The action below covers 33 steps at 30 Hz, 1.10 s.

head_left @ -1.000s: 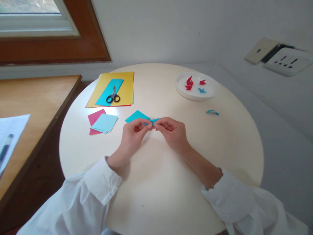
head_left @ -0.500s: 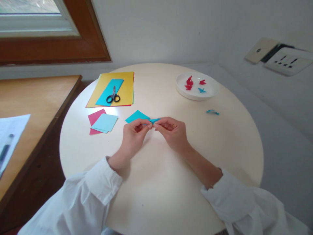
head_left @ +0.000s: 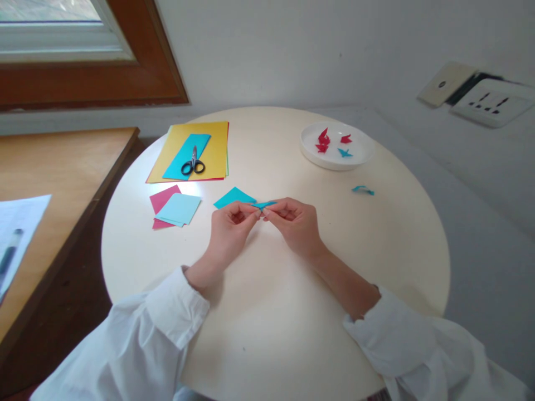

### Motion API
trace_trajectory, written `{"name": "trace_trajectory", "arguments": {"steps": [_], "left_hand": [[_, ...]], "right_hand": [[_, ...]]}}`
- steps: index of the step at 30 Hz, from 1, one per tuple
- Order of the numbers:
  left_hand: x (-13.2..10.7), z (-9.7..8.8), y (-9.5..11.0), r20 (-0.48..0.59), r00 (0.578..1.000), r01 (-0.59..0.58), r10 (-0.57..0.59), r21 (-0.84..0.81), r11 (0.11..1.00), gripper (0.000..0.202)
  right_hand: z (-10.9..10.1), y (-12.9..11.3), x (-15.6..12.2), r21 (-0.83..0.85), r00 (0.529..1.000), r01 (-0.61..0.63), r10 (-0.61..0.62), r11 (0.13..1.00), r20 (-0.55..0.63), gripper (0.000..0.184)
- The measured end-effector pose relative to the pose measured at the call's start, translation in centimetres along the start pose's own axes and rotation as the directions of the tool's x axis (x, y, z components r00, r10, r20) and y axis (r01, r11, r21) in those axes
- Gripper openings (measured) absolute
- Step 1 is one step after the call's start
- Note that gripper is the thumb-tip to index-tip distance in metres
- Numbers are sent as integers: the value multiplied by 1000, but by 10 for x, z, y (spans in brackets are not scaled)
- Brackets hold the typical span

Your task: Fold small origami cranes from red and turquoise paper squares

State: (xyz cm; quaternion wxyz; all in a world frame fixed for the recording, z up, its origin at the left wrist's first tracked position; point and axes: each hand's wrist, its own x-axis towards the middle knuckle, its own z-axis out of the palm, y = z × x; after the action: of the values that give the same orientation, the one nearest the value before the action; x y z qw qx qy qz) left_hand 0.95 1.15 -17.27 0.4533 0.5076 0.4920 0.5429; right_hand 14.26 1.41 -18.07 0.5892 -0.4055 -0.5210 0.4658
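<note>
Both hands pinch a small folded piece of blue paper [head_left: 263, 205] above the middle of the round table. My left hand [head_left: 229, 225] grips its left side between thumb and fingertips. On the right side, the thumb and fingers of my right hand [head_left: 295, 225] are closed on the same paper. Only its upper part shows; my fingertips cover the rest. Just behind my left hand lies a flat blue paper square [head_left: 234, 197]. Farther left rest light-blue paper squares [head_left: 179, 210] on top of pink paper [head_left: 163, 198].
Black-handled scissors [head_left: 193, 162] lie on a blue strip atop yellow sheets [head_left: 219, 153] at the back left. A white plate [head_left: 307, 156] at the back right holds several red folded papers and a blue one [head_left: 345, 153]. Nearby is a curled blue scrap [head_left: 363, 190].
The folded blue paper has turned slightly between my fingertips, and more of its upper edge shows toward the left. Both hands stay almost where they were.
</note>
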Motion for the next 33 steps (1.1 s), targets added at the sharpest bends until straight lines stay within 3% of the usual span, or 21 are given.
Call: {"name": "trace_trajectory", "arguments": {"steps": [19, 26, 33], "left_hand": [[1, -1, -2, 3, 1000, -2, 2, 8, 1000, 11], [2, -3, -2, 44, 998, -41, 41, -4, 999, 16], [1, -6, 2, 113, 994, 7, -4, -32, 999, 32]], "right_hand": [[-1, 0, 1, -30, 1000, -24, 24, 999, -3, 10], [-1, 0, 4, 5, 997, -79, 79, 997, -1, 23], [-3, 2, 6, 41, 987, -160, 160, 986, 19, 34]]}}
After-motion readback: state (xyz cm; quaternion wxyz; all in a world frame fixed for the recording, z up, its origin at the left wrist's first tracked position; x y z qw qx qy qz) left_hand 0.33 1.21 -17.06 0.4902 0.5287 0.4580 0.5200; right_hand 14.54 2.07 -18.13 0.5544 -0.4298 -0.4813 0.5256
